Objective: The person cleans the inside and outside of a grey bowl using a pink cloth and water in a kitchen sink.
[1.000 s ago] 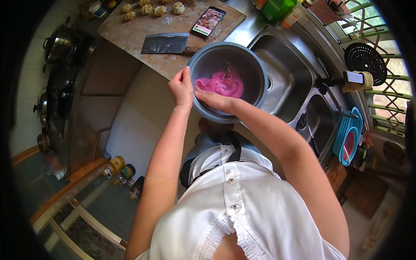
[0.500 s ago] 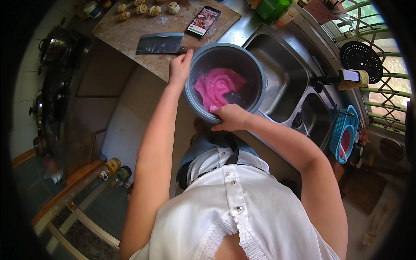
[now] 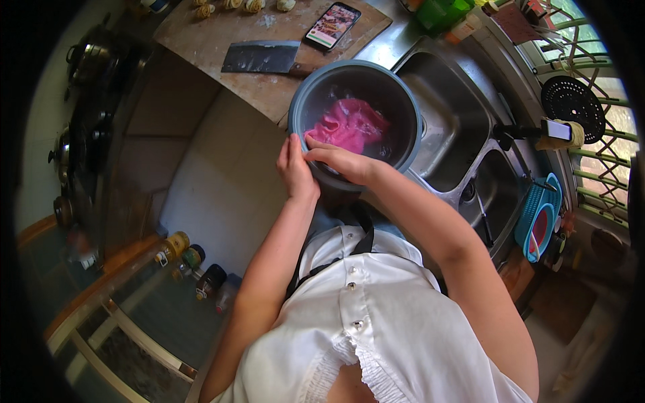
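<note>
A deep round grey pot [image 3: 411,107] sits in front of me at the counter's edge, next to the sink. Crumpled inside it lies a wet-looking pink cloth [image 3: 353,125]. My left hand [image 3: 295,171] grips the pot from outside at its near left, fingers up along the wall. Reaching over the near rim, my right hand [image 3: 341,162] presses the cloth's edge against the inner wall with its fingers closed. Its fingertips are partly hidden by the cloth. Just beyond the pot, a cleaver [image 3: 262,57] lies flat on a floury wooden board [image 3: 201,33].
A phone [image 3: 332,25] and several rolled dough pieces [image 3: 254,5] are on the board. To the right is a double steel sink [image 3: 447,101], with a blue basket [image 3: 537,221] beside it. Pots stand on the stove [image 3: 91,127] at left; bottles [image 3: 176,245] are on the floor.
My left hand has moved from the pot's far left rim down to its near left side. My right hand has slid left along the near rim, and the cloth has shifted and bunched.
</note>
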### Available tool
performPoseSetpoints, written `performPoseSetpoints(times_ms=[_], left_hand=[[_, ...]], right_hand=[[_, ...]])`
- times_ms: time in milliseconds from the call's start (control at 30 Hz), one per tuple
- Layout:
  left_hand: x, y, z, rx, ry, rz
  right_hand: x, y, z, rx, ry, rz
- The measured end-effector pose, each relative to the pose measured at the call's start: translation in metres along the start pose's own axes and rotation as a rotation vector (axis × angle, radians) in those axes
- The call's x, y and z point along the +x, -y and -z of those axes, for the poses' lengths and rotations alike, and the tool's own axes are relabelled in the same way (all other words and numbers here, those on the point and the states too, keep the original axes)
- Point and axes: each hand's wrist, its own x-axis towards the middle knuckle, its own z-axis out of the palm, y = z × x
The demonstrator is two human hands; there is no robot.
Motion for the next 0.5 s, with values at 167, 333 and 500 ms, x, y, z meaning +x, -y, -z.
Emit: performPoseSetpoints(times_ms=[167,333,500], left_hand=[[0.024,0.0,-0.012,0.097,-0.017,-0.189],[0.037,-0.002,-0.015,0.202,-0.035,-0.209],[0.048,-0.007,-0.021,0.276,-0.013,-0.222]], right_hand=[[-0.031,-0.006,0.039,-0.699,0.2,-0.158],[-0.067,0.04,0.057,-1.565,0.192,-0.372],[-0.069,0.04,0.063,-1.964,0.332,-0.307]])
